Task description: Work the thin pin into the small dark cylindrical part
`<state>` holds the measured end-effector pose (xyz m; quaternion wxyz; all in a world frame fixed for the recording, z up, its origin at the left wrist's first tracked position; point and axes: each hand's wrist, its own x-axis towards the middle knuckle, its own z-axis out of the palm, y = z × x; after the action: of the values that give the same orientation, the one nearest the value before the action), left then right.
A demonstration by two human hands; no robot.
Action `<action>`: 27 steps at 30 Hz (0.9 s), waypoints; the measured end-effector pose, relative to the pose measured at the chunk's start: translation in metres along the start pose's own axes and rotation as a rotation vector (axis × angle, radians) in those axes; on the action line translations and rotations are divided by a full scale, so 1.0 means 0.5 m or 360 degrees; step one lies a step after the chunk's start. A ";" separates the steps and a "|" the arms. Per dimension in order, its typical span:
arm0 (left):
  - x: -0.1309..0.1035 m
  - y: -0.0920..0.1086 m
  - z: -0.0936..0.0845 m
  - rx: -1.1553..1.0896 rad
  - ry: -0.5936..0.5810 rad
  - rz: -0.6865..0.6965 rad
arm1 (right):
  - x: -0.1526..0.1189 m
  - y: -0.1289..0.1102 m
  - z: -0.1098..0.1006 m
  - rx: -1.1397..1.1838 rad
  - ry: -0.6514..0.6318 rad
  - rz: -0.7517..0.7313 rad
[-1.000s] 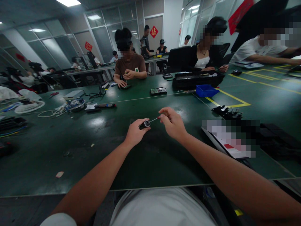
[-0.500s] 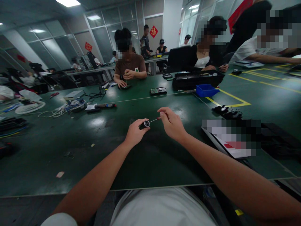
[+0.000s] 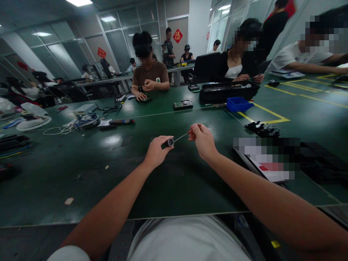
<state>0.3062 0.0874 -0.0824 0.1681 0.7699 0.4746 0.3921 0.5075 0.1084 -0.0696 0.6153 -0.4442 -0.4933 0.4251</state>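
Above the green table (image 3: 89, 188), my left hand (image 3: 158, 150) is wrapped round a small black cylindrical part (image 3: 170, 142), whose round open end with a light rim faces me. My right hand (image 3: 202, 140) pinches the handle end of a thin metal screwdriver (image 3: 181, 137); its fingers cover most of the handle. The shaft slants down to the left, and its tip is at the edge of the cylinder. Whether the tip touches it I cannot tell.
A circuit board (image 3: 183, 104) lies ahead, with a blue bin (image 3: 239, 104) and a long black unit (image 3: 228, 92) to its right. A pen-like tool (image 3: 122, 122) and cables (image 3: 87, 121) lie left. Papers (image 3: 268, 163) are right. A person (image 3: 150, 76) works opposite.
My right hand has moved slightly right with the screwdriver, and its fingers have shifted on the handle. The cylinder in my left hand has turned a little and moved slightly right.
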 end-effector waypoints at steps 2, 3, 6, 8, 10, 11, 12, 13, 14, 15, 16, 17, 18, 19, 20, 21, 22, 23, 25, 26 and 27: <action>0.001 0.002 0.000 0.0034 0.0007 -0.0006 | -0.009 -0.007 0.003 -0.0097 -0.0012 -0.0104; 0.001 0.004 -0.001 0.0052 0.0016 -0.0008 | -0.013 -0.010 0.005 -0.0126 -0.0018 -0.0143; 0.001 0.010 -0.002 0.0091 0.0033 -0.0022 | -0.020 -0.014 0.007 -0.0165 -0.0021 -0.0223; 0.001 0.012 -0.002 0.0109 0.0026 -0.0049 | -0.022 -0.013 0.006 -0.0168 -0.0030 -0.0252; 0.000 0.013 -0.002 0.0127 0.0011 -0.0077 | -0.023 -0.014 0.006 -0.0177 -0.0036 -0.0280; 0.000 0.013 -0.001 0.0133 0.0007 -0.0085 | -0.023 -0.015 0.006 -0.0189 -0.0040 -0.0294; 0.000 0.013 -0.001 0.0138 0.0005 -0.0090 | -0.025 -0.016 0.006 -0.0210 -0.0047 -0.0308; 0.000 0.013 -0.001 0.0141 0.0006 -0.0092 | -0.026 -0.019 0.006 -0.0239 -0.0056 -0.0321; 0.000 0.013 0.000 0.0144 0.0009 -0.0093 | -0.029 -0.022 0.006 -0.0272 -0.0068 -0.0334; -0.001 0.012 0.000 0.0146 0.0009 -0.0095 | -0.031 -0.026 0.006 -0.0305 -0.0079 -0.0347; -0.001 0.012 0.000 0.0147 0.0007 -0.0096 | -0.033 -0.030 0.006 -0.0340 -0.0090 -0.0358; 0.000 0.010 0.001 0.0147 0.0006 -0.0098 | -0.035 -0.034 0.006 -0.0381 -0.0094 -0.0366; 0.000 0.009 0.001 0.0145 0.0007 -0.0098 | -0.037 -0.037 0.005 -0.0434 -0.0092 -0.0371; -0.001 0.007 0.002 0.0141 0.0009 -0.0098 | -0.038 -0.040 0.005 -0.0495 -0.0088 -0.0373; -0.001 0.005 0.002 0.0136 0.0012 -0.0096 | -0.040 -0.043 0.004 -0.0553 -0.0087 -0.0378; -0.001 0.003 0.002 0.0129 0.0017 -0.0093 | -0.041 -0.044 0.003 -0.0599 -0.0090 -0.0390; -0.001 0.001 0.003 0.0120 0.0021 -0.0089 | -0.041 -0.044 0.002 -0.0624 -0.0100 -0.0414; -0.001 0.000 0.002 0.0114 0.0024 -0.0087 | -0.042 -0.044 0.002 -0.0626 -0.0116 -0.0447; -0.001 -0.001 0.001 0.0115 0.0030 -0.0086 | -0.042 -0.042 0.001 -0.0603 -0.0159 -0.0513; -0.001 -0.001 0.000 0.0119 0.0034 -0.0088 | -0.041 -0.041 0.001 -0.0604 -0.0180 -0.0534; -0.001 -0.001 0.000 0.0123 0.0036 -0.0089 | -0.040 -0.041 0.000 -0.0623 -0.0200 -0.0539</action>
<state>0.3058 0.0870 -0.0827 0.1437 0.7577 0.5126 0.3773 0.5061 0.0840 -0.0544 0.5484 -0.4385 -0.6706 0.2393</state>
